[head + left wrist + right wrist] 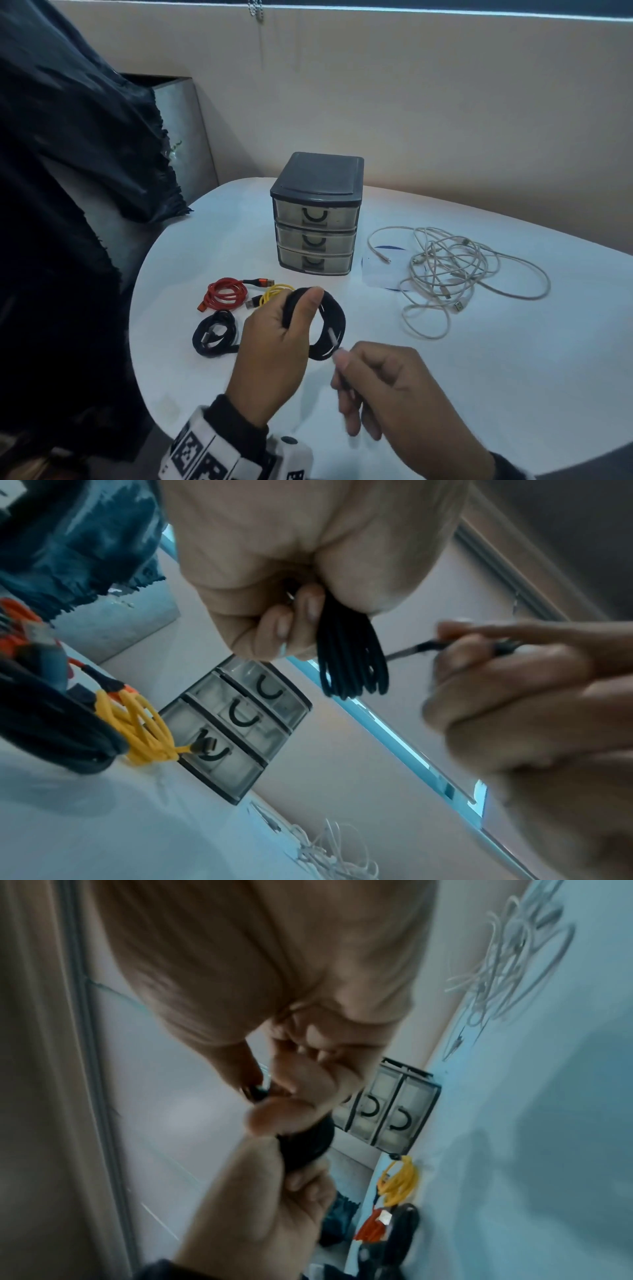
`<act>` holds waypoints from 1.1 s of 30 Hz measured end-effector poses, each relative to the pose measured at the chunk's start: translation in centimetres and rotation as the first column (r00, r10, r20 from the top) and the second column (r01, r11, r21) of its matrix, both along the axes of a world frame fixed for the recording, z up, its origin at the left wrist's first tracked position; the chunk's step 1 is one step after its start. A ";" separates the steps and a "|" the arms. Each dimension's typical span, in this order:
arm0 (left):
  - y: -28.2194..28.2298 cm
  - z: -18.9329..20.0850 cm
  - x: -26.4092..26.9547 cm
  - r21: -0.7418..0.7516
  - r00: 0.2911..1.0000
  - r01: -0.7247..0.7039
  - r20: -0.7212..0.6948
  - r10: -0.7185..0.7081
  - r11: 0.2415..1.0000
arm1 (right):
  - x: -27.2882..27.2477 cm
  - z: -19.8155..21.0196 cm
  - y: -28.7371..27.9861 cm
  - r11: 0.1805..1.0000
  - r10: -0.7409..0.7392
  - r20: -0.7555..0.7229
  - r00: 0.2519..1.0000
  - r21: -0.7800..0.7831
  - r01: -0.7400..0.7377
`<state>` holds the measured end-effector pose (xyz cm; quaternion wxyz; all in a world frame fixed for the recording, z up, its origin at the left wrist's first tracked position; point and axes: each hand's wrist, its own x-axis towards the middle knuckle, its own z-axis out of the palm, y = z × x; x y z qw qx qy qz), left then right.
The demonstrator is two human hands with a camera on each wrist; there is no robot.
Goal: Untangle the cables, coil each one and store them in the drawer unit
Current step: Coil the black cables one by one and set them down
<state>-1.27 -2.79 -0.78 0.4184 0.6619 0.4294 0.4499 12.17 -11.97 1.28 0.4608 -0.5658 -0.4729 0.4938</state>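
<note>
Hands meet over a white table (pixel 479 359) in the head view. The left hand (pixel 274 346) curls its fingers and thumb around a black cable coil (pixel 330 318) and holds it up above the table. The right hand (pixel 387 387) pinches the loose end of that same cable, just beside the coil. On the near left of the table lie a red cable (pixel 226 294), a yellow cable (pixel 274 293) and another black cable (pixel 215 334), each one coiled. Farther back stands a grey drawer unit (pixel 317 214) with all three drawers closed. To its right lies a loose tangle of white cables (pixel 455 274). A dark cloth (pixel 68 154) hangs at the far left. In the left wrist view, the fingers (pixel 301 615) press the black loops (pixel 352 664) against the palm, and the right hand (pixel 514 696) pulls a thin black end tight beside them. The yellow cable (pixel 137 731) lies close to the bottom drawer of the drawer unit (pixel 236 723). In the right wrist view, the picture is blurry, but the right hand (pixel 291 1069) has its fingers closed on the dark cable end, and the left hand (pixel 274 1191) grips the black coil (pixel 308 1142) just beside it.
</note>
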 end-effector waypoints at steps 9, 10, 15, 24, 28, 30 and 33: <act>0.1 0.8 -0.2 -0.059 0.993 -0.027 0.110 0.034 0.998 | 1.3 -0.6 0.1 0.995 -0.074 -0.130 0.989 0.054 0.082; 0.2 0.6 -0.3 -0.074 0.991 -0.033 0.127 0.042 0.997 | 1.4 -1.0 0.3 0.991 -0.116 -0.009 0.993 0.073 0.116; 0.2 -0.1 -0.5 -0.274 0.987 0.050 0.160 -0.006 0.960 | 1.7 -1.9 0.8 0.987 -0.163 0.289 0.943 0.059 0.153; -0.8 -0.4 0.2 -0.433 0.992 0.123 0.025 -0.124 0.893 | 2.4 -2.1 1.5 0.946 -0.315 -0.025 0.949 -0.087 0.312; -0.6 -0.3 -0.1 -0.449 0.993 0.088 -0.035 -0.116 0.889 | 2.1 -2.4 1.8 0.934 -0.350 -0.054 0.935 -0.094 0.344; -0.3 -0.2 -0.8 -0.420 0.981 0.044 -0.151 -0.118 0.906 | 2.0 -3.1 2.3 0.917 -0.395 -0.048 0.918 -0.082 0.390; 0.2 0.2 -2.5 -0.271 0.957 -0.088 -0.289 0.006 0.959 | 2.0 -4.4 2.9 0.895 -0.437 -0.021 0.899 -0.114 0.432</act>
